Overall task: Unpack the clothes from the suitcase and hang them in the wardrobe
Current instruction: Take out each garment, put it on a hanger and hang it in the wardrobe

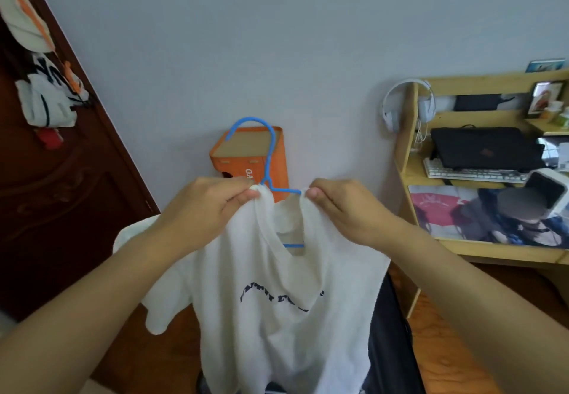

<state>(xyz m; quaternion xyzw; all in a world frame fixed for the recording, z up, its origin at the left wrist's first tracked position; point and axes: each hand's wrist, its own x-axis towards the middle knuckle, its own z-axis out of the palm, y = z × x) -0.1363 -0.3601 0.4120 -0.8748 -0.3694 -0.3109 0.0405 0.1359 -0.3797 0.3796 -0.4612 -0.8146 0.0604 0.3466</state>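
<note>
White T-shirt [277,301] pinched at both shoulders by left hand [197,212] and right hand [345,212]; risk: collar slips off blue hanger [264,159] if either pinch loosens.

Pale wall [277,39], dark wooden door [61,193] left, light wooden desk [409,135] right.

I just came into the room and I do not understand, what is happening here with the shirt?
A person is putting a white T-shirt onto a blue hanger. The left hand and the right hand each pinch the shirt at the neck, one on each side, and hold it up in front of the wall. The hanger's hook stands above the collar, and part of its bar shows through the neck opening. The shirt is not yet hung in the wardrobe.
</note>
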